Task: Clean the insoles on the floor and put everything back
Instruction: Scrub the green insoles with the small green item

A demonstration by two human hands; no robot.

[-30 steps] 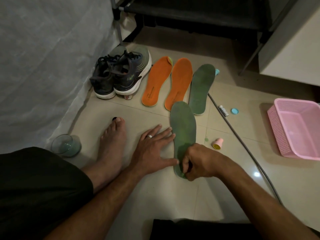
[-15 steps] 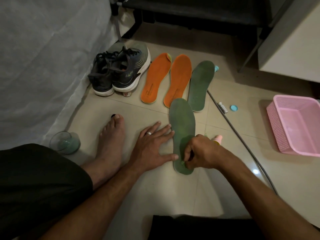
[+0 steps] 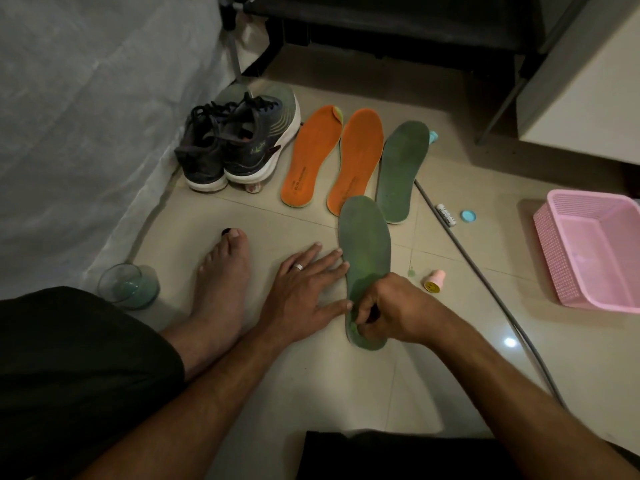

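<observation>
Two orange insoles (image 3: 311, 157) (image 3: 356, 161) and a green insole (image 3: 401, 168) lie side by side on the tiled floor, next to a pair of dark running shoes (image 3: 239, 143). A second green insole (image 3: 365, 244) lies nearer to me. My left hand (image 3: 304, 292) is spread flat on the floor, its fingertips against that insole's left edge. My right hand (image 3: 391, 313) rests on the insole's heel, closed around a small dark tool with a green tip. The fist hides most of the tool.
A pink plastic basket (image 3: 554, 258) stands at the right. A grey hose (image 3: 485, 278) crosses the floor beside a white tube (image 3: 446, 214), a blue cap (image 3: 467, 215) and a small pink bottle (image 3: 433, 281). A glass (image 3: 126, 285) stands left of my bare foot (image 3: 221, 289).
My right hand has shifted a little back and forth over the heel of the near green insole. My left hand has stayed spread beside it.
</observation>
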